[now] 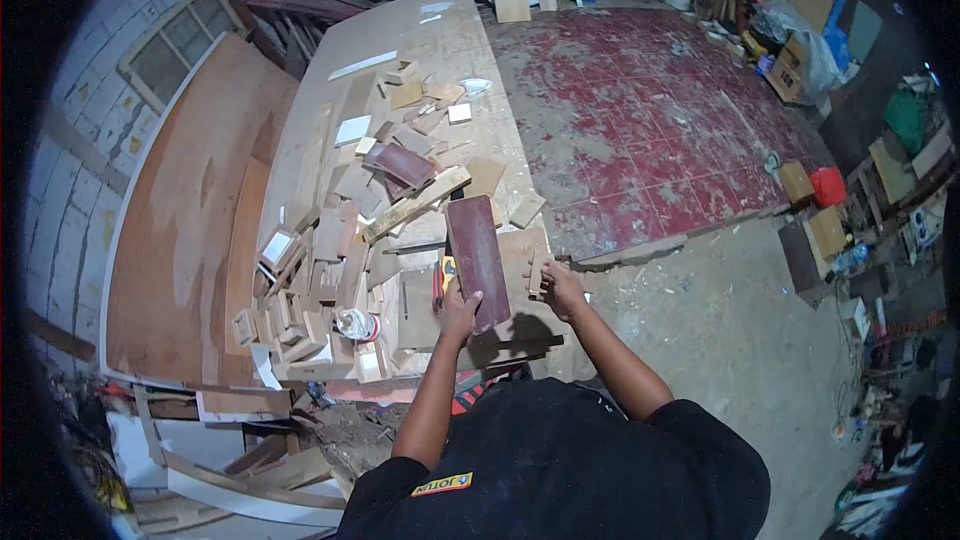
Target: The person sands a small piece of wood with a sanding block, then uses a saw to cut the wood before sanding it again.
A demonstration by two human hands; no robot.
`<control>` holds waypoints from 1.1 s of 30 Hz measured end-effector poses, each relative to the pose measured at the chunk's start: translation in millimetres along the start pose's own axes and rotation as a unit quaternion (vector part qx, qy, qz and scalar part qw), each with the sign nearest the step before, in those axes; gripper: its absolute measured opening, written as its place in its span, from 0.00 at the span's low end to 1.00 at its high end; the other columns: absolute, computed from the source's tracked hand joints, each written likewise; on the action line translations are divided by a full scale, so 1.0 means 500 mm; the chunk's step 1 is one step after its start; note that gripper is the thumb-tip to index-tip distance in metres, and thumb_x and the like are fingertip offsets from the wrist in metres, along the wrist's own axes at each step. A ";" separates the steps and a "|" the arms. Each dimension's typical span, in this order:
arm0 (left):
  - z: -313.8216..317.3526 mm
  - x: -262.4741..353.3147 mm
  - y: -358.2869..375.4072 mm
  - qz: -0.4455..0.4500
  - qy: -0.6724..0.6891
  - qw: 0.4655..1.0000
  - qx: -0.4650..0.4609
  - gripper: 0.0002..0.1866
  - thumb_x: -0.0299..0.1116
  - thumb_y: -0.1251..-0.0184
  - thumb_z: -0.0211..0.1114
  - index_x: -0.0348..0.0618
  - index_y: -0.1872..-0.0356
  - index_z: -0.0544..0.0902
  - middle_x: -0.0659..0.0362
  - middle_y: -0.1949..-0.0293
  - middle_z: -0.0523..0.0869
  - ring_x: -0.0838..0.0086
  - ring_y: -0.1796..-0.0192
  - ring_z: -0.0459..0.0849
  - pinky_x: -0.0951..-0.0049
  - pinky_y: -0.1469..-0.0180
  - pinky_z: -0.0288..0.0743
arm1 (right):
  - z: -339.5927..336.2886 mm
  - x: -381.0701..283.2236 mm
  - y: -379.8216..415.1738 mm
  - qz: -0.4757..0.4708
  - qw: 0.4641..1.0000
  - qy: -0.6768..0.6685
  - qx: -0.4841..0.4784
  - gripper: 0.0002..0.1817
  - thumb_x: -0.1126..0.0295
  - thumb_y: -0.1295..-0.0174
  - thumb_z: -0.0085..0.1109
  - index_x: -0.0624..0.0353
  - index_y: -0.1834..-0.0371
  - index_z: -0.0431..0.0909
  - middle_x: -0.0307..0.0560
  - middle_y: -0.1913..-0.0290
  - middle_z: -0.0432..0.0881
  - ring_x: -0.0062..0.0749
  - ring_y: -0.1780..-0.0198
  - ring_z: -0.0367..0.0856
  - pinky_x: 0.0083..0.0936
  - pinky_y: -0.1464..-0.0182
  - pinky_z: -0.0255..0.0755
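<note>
Support the dark red block [478,258] firmly with the left hand [458,314]: gripped near its closer end, thumb laid over the upper face, the other fingers mostly out of sight. Pinched in the fingers of the right hand [562,290], just right of the block and apart from it: a small wooden piece [537,272]. Contact between block and table [405,28]: cannot tell.

Judging by their nearness, best to treat these 2 as a pair. Before any contact between them, brace the block flat against the tabletop rather than rely on 1 thumb, to prevent tipping. Pinch the small piece low at its sides, with fingertips well back from the face to be worked. Bring it on squarely, with light, even pressure; check the face often.

Mind the yellow tool [448,268] just beside the left hand; better to shift it away first. Watch also for snagging on the pale wooden strip [418,204] beyond the block.
</note>
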State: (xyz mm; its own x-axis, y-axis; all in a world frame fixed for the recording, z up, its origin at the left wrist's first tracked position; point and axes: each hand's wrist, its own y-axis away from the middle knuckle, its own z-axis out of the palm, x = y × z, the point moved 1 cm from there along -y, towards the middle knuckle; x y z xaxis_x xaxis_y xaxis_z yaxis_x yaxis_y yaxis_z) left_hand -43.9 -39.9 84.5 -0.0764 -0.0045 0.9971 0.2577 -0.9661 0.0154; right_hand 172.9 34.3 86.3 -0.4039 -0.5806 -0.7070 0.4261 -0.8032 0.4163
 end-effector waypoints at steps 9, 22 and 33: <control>0.015 0.022 -0.102 0.011 -0.086 0.989 -0.121 0.19 0.22 0.38 0.58 0.33 0.45 0.72 0.52 0.47 0.81 0.70 0.44 0.79 0.70 0.36 0.65 | -0.007 -0.022 -0.028 -0.068 0.996 -0.007 0.063 0.12 0.65 0.33 0.50 0.56 0.50 0.75 0.36 0.61 0.75 0.26 0.64 0.79 0.27 0.62 0.78; 0.021 -0.127 -0.156 -0.016 -0.040 0.981 -0.189 0.23 0.21 0.38 0.58 0.34 0.40 0.71 0.53 0.47 0.81 0.68 0.42 0.78 0.70 0.36 0.65 | -0.012 -0.084 0.006 -0.092 0.990 -0.077 0.078 0.21 0.66 0.31 0.40 0.59 0.38 0.68 0.51 0.57 0.80 0.42 0.59 0.82 0.43 0.53 0.82; 0.019 -0.184 -0.120 -0.077 -0.205 0.955 -0.201 0.20 0.21 0.39 0.60 0.32 0.44 0.73 0.48 0.51 0.83 0.61 0.48 0.82 0.67 0.40 0.70 | -0.039 -0.097 0.029 -0.121 0.969 -0.215 0.006 0.23 0.54 0.28 0.41 0.57 0.40 0.72 0.47 0.64 0.82 0.35 0.67 0.82 0.33 0.60 0.80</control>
State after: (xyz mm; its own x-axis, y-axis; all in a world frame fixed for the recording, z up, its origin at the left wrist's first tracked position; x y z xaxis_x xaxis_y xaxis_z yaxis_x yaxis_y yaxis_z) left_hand -43.1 20.8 -7.3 0.3214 0.1685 0.9318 -0.1227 -0.9684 0.2174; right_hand 214.3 53.6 115.5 -0.7914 -0.3750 -0.4827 0.2683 -0.9227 0.2769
